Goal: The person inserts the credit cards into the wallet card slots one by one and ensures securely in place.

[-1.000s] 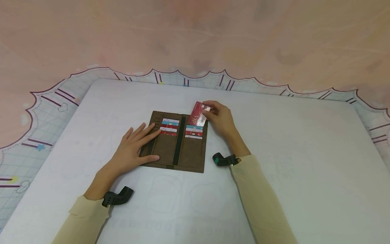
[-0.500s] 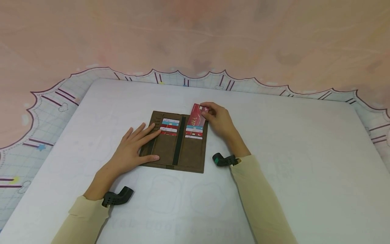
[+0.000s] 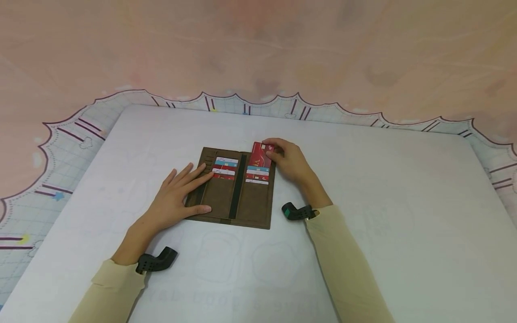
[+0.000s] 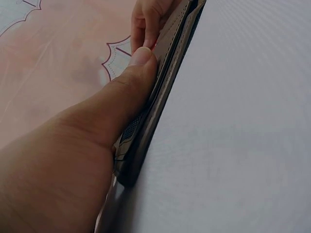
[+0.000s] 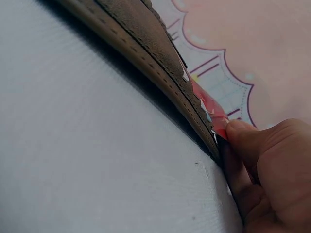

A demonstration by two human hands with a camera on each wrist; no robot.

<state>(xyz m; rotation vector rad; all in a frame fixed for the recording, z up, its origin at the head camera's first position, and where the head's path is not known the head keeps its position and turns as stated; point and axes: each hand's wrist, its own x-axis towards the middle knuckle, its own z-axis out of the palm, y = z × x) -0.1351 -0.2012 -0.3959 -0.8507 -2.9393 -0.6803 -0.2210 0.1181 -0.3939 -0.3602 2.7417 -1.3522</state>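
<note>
An open brown wallet (image 3: 254, 206) lies flat on the white table, with several cards in slots on both inner halves. My right hand (image 3: 292, 161) pinches a red card (image 3: 258, 154) between thumb and fingers at its top right corner. The lower part of that card is hidden behind the blue card (image 3: 258, 168) in the right half. In the right wrist view the thumb presses on the red card (image 5: 214, 109) beside the wallet's edge. My left hand (image 3: 177, 193) rests with spread fingers on the wallet's left half, its thumb on the lower part.
The white table (image 3: 383, 202) extends around the wallet on all sides. Patterned cloth with a scalloped print (image 3: 266, 107) borders the table's far and left sides. A black wrist camera (image 3: 157, 260) sits on the left wrist, another wrist camera (image 3: 298, 211) on the right.
The red card has slid down into the wallet's right half and straightened from its tilt. My right hand has moved slightly down and left with it. The left hand has stayed in place.
</note>
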